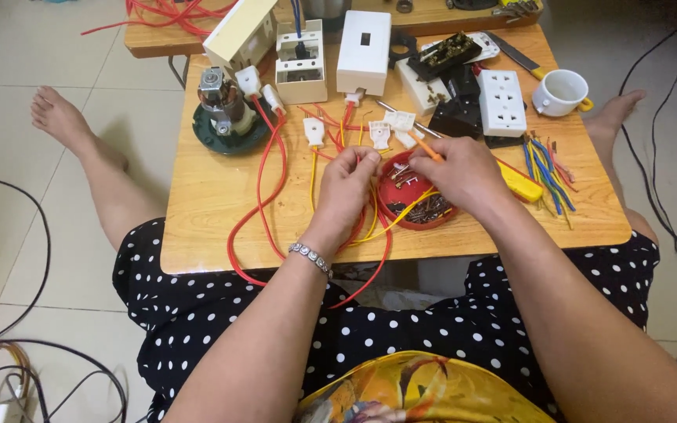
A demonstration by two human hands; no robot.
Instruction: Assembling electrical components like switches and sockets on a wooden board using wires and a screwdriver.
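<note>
Red and yellow wires (373, 210), pinched at their ends in the closed fingertips of the left hand (346, 184), near the middle of the wooden desk (213, 227) and just left of the red dish (386, 205). Right hand (464, 174) closed around a thin orange-handled screwdriver (426, 146), poised over that dish and its heap of small screws (432, 210).

Risks, judged from this layout:
- Slipping of the screwdriver tip toward the left fingertips, close as the two hands are, with bare skin right beside the point.
- Tipping of the shallow dish under the right wrist, with screws scattered over the near edge into the lap or onto the tiled floor.
- Snagging on the long red loop (264, 196), which hangs off the near edge; any tug there likely to drag the white plugs (313, 131) or the small motor (221, 102) at far left.
- Mixing up conductors, given several similar strands crossing under the left palm.
- Knocking the white mug (562, 92) at far right, or brushing the coloured wire offcuts (546, 168) off the right side.
- Loss of a screw among the clutter; too small to trace afterwards.
</note>
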